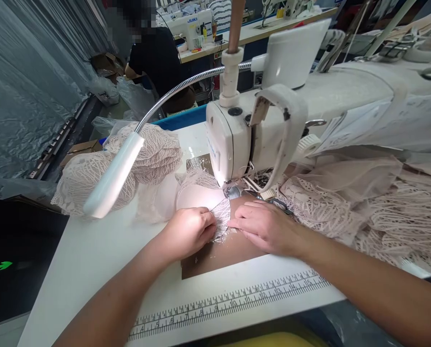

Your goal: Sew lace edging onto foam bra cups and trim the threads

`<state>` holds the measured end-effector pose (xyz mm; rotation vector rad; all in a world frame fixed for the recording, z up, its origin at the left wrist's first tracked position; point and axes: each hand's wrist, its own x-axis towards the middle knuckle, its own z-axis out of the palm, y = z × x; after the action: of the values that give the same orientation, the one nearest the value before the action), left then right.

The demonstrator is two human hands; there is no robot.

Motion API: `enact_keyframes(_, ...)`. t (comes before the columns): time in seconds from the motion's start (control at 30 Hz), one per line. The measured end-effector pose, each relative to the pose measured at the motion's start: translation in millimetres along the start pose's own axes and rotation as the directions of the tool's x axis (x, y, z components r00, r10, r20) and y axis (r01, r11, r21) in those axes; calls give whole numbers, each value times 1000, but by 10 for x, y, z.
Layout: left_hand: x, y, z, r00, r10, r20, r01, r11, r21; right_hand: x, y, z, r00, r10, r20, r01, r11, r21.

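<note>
My left hand (189,231) is curled, its fingers pinching the edge of a small pale lace piece (222,217) that lies just in front of the needle area of a white sewing machine (237,140). My right hand (264,225) lies flat, fingers together and stretched out, pressing the lace and the brown plate (219,255) beneath it from the right. A padded cup shape (197,196) attached to the lace sits lit under the machine head.
A gooseneck lamp (112,176) hangs over a heap of lace pieces (92,178) at the left. More lace and beige fabric (374,212) pile up at the right under the machine arm. A printed ruler (233,303) runs along the table's front edge. Another person (154,53) sits at the back.
</note>
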<state>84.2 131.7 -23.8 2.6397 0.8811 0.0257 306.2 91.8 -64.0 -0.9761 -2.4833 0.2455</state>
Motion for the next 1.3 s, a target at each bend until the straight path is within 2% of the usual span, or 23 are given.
enact_keyframes(0.1, -4, -44, -17, 1000, 29, 3, -28, 995, -95, -11, 20, 14, 1000, -15, 26, 16, 999, -32)
enact_keyframes(0.2, -13, -116, -50, 998, -18, 54, 33, 954, -298, -15, 38, 26, 999, -24, 26, 25, 999, -35)
enact_keyframes(0.3, -14, -216, -62, 986, -84, 146, 152, 814, -561, -15, 51, 34, 999, -32, 8, 32, 999, -13)
enact_keyframes(0.43, -12, -336, -47, 971, -64, 228, 223, 580, -784, -10, 54, 35, 999, -39, -17, 39, 999, -2)
enact_keyframes(0.53, -21, -390, -41, 962, -105, 253, 271, 494, -826, -12, 53, 34, 999, -47, -10, 47, 999, -20)
enact_keyframes(0.7, -34, -414, -65, 949, -160, 271, 314, 422, -851, -19, 58, 37, 999, -51, -18, 50, 998, -46)
enact_keyframes(0.8, -21, -419, -67, 952, -147, 267, 304, 412, -859, 1, 45, 31, 1000, -18, -15, 18, 999, -26)
enact_keyframes(0.93, 3, -420, -52, 957, -92, 274, 285, 449, -847, 60, -16, 9, 998, 61, 22, -61, 998, -17)
enact_keyframes(1.03, 6, -430, -40, 957, -85, 276, 285, 446, -849, 86, -75, -8, 995, -2, 99, 7, 999, -48)
enact_keyframes(1.1, -2, -456, -28, 957, -108, 268, 289, 402, -869, 86, -103, -14, 987, -59, 146, 68, 996, -57)
enact_keyframes(1.2, -14, -499, -9, 953, -142, 267, 299, 316, -901, 77, -120, -9, 984, -89, 155, 98, 994, -53)
enact_keyframes(1.23, -15, -502, -5, 952, -145, 271, 303, 308, -902, 75, -121, -6, 984, -89, 154, 98, 994, -53)
enact_keyframes(1.3, -11, -482, -5, 952, -129, 278, 306, 355, -883, 71, -118, -5, 984, -80, 162, 90, 994, -57)
